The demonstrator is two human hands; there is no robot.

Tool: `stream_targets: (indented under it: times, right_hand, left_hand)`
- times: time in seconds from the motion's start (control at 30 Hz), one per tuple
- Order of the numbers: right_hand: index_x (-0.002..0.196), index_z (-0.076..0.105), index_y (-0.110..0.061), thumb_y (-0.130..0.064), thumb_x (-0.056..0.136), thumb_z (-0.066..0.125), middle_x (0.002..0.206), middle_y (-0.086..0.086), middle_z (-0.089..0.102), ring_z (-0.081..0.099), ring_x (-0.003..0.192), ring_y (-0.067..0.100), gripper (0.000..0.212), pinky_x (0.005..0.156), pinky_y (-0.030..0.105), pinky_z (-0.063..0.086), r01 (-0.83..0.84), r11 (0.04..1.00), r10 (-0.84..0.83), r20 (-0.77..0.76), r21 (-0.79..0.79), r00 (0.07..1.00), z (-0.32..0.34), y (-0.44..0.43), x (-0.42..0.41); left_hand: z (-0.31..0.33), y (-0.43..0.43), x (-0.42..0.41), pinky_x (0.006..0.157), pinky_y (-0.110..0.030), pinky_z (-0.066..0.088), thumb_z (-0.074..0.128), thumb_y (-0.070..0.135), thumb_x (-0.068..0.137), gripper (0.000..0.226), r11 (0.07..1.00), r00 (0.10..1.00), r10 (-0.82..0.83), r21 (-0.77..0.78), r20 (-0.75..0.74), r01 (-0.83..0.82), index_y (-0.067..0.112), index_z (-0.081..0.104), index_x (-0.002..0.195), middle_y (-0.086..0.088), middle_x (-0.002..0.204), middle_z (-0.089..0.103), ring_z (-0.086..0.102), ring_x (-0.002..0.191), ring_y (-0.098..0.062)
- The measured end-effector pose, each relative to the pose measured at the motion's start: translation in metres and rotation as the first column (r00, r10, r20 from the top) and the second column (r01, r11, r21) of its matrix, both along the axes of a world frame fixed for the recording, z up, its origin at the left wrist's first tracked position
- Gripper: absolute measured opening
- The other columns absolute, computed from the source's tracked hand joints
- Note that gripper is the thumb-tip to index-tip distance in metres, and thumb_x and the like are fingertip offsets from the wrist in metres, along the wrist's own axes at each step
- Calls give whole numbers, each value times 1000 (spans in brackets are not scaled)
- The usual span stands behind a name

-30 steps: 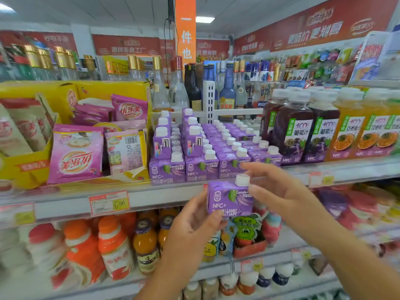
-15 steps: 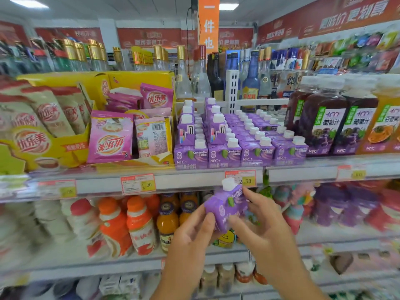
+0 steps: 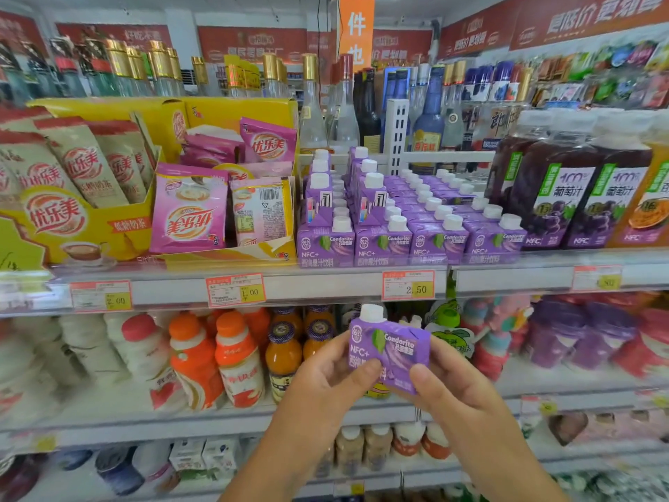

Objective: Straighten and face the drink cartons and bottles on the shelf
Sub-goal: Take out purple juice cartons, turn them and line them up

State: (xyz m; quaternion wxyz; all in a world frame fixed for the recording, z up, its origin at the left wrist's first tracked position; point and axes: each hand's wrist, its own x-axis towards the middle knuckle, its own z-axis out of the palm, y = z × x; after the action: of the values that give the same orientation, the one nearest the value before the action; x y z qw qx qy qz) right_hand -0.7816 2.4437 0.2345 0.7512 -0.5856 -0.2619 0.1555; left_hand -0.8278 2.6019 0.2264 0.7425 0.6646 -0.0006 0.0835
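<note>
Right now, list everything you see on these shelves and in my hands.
held carton: one, purple, white cap, in front of the lower shelf
shelved cartons: many, purple, white caps, upper shelf centre, four across the front
juice bottles: several, dark purple, upper shelf right of the shelved cartons
sachets: many, pink and beige, in yellow boxes, upper shelf left
price tags: at least four, red and yellow, upper shelf edge
small bottles: several, orange and white, lower shelf left
glass bottles: many, clear, gold caps, behind the upper shelf
left hand: one, grips the held carton's left side
right hand: one, grips its right side
</note>
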Motion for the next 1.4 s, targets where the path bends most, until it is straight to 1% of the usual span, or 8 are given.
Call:
stream_targets:
  times: [0.13,0.23,0.4,0.73,0.83,1.0,1.2,1.4]
  right_hand:
    - [117,61,-22,-21,78,61,103,-1,74,70,97,15,39,69,25,58,208,978,-207,34,-31,978,0,-3,3]
    - [114,63,-22,-21,78,60,99,-1,74,72,89,17,36,62,27,59,296,953,-292,70,-57,954,-1,-4,7]
    - [109,65,-30,-21,77,63,95,-7,76,73,81,16,33,61,28,60,299,950,-292,78,-94,953,-2,-5,7]
    - [119,58,-22,-10,77,69,108,-3,70,72,87,23,44,70,31,60,270,961,-271,-17,-57,962,-6,2,6]
    - [112,55,-21,-19,71,73,98,2,73,72,84,27,45,74,40,60,244,966,-244,2,-84,970,-6,1,0]
    - [119,53,-21,-18,64,77,105,-8,73,71,94,18,60,79,29,58,163,981,-164,3,-109,986,-6,0,-6]
    - [121,64,-27,-35,76,79,119,-4,69,66,109,15,48,86,26,55,46,997,-49,-56,-56,997,-10,-11,-7]
    - [111,72,-34,-57,49,88,119,3,70,68,105,26,68,80,32,58,-61,994,76,-173,93,982,-11,-15,-9]
  left_hand:
    - [-2,4,-2,89,-27,55,69,27,80,51,992,999,41,-117,-24,-43,19,57,129,-3,117,71,65,113,-18]
    - [0,7,-3,80,-24,56,70,24,71,56,988,998,62,-138,-30,-65,16,57,125,-6,113,73,68,107,-18]
    - [-1,5,-4,79,-24,56,86,27,72,61,979,996,81,-186,-48,-88,16,58,124,-6,113,73,69,106,-20]
    - [-3,-2,-2,70,-22,57,67,19,72,34,974,992,122,-190,3,-119,14,70,106,-7,102,76,72,92,-17]
    - [-3,-5,-3,71,-20,55,72,19,69,30,978,981,190,-95,46,-185,16,73,99,-4,99,76,72,92,-16]
    - [-1,-11,-9,73,-19,55,65,27,77,21,978,973,209,5,95,-211,25,78,92,2,97,77,72,91,-14]
    - [-1,-4,-3,79,-17,52,77,48,72,54,987,993,115,117,-16,-112,41,59,123,20,116,66,61,110,0]
    - [1,-9,-2,78,-20,53,67,19,76,41,1000,1000,-21,11,7,20,20,62,118,4,111,73,68,102,-10]
